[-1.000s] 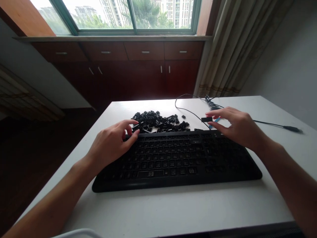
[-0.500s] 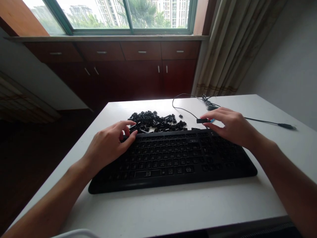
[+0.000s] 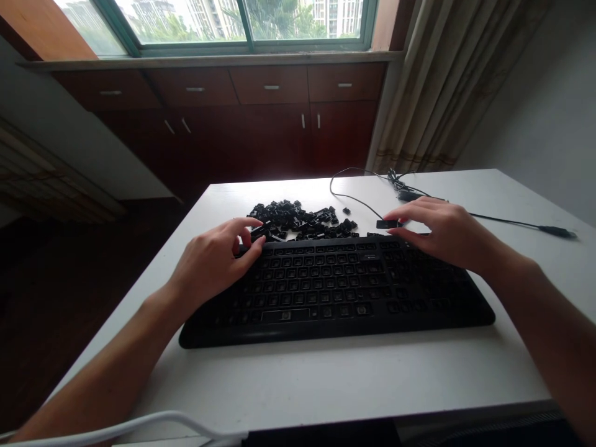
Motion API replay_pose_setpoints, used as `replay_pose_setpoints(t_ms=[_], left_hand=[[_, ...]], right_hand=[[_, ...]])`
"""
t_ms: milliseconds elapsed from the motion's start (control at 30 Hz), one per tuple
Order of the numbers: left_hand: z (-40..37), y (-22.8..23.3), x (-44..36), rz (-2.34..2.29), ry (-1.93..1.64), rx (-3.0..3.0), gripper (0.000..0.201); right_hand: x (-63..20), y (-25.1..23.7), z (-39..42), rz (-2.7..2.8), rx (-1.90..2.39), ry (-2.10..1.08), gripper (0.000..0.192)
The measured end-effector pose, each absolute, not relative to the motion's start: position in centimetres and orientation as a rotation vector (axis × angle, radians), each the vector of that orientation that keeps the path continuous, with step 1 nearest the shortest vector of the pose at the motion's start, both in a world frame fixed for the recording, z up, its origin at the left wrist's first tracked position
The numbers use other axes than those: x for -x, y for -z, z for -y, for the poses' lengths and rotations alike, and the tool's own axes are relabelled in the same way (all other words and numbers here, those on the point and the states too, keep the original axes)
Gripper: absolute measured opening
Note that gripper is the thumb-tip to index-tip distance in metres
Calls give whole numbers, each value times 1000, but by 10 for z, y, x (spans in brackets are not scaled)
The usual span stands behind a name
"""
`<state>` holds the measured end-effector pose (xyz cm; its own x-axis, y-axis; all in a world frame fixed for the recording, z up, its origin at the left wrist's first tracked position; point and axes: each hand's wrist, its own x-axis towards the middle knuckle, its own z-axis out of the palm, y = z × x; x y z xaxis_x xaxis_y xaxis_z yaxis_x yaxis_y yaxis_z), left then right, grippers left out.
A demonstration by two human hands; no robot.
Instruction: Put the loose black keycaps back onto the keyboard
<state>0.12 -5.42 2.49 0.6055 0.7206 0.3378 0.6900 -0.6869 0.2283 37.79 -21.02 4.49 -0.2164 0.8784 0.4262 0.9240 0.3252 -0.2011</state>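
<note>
A black keyboard (image 3: 302, 282) with its keycaps off lies across the white table, bare key sockets showing. My left hand (image 3: 212, 257) is at its upper left edge, thumb and index finger apart beside a heap of loose black keycaps (image 3: 284, 217); nothing shows clearly in its grasp. Above the keyboard's upper right, my right hand (image 3: 449, 233) pinches a small black rectangular piece (image 3: 387, 224) between thumb and fingers. Its exact kind is too dark to make out. The other fingers of my right hand are partly hidden.
A thin black cable (image 3: 354, 197) loops behind the keyboard to a bundled coil, and a plug (image 3: 556, 231) lies at the right. One white cable (image 3: 153, 417) crosses the near left edge of the table (image 3: 326, 372). Cabinets (image 3: 274, 130) stand beyond, under a window.
The view has shifted, so the keyboard and hands sit slightly higher and further right. A blue bit by my right fingers no longer shows. Both hands keep nearly the same pose.
</note>
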Motion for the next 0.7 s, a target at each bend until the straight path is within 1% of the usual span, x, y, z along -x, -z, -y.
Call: replay_pose_setpoints(t_ms=[200, 333, 400, 467, 567, 633, 700], left_hand=[[55, -25, -2, -1197, -653, -2731, 34], [56, -27, -3, -1188, -647, -2730, 33], [56, -27, -3, -1195, -642, -2729, 33], [57, -27, -4, -1210, -642, -2727, 32], [57, -27, -4, -1217, -641, -2726, 29], [57, -27, -3, -1211, -641, -2725, 27], [57, -27, -3, -1203, -640, -2724, 26]], right_hand=[[-369, -44, 210, 2150, 1502, 166, 26], [-355, -45, 213, 2179, 1403, 120, 28], [-344, -47, 215, 2161, 1340, 17, 30], [-331, -48, 220, 2161, 1260, -191, 29], [-314, -49, 225, 2253, 1157, -506, 18], [-307, -49, 228, 2321, 1138, -601, 12], [-304, -49, 229, 2369, 1140, -611, 9]])
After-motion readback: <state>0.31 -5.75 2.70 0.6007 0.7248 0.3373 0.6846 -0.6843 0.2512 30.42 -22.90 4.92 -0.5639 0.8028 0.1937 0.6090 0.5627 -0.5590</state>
